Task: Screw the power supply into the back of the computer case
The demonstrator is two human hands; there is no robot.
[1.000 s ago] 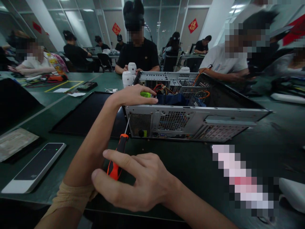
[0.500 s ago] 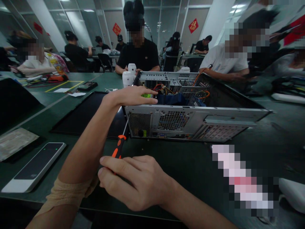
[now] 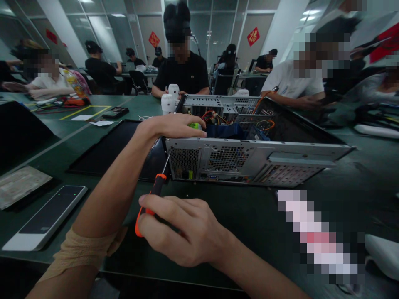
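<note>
A computer case (image 3: 204, 160) lies on its side with its top open, showing wires and parts inside. Its metal rear panel, with round-holed vents, faces me. My left hand (image 3: 179, 126) rests over the case's near left edge, fingers stretched along the rim and partly over the inside. Gripped in my right hand (image 3: 187, 228) is a screwdriver (image 3: 159, 182) with an orange and black handle. Its thin shaft points up and away, the tip at the left edge of the rear panel, beside the vent. I cannot make out a screw there.
A black side panel (image 3: 118, 145) lies left of the case. A white device with a dark screen (image 3: 51, 211) and a hard drive (image 3: 23, 187) are at the left. White cylindrical objects (image 3: 168, 104) stand behind the case. Several people sit around; a blurred-out item lies at the right.
My right hand has shifted its grip on the screwdriver, and more of the handle's lower end shows. The fingers of my left hand are slightly more bent. The case stays in place.
</note>
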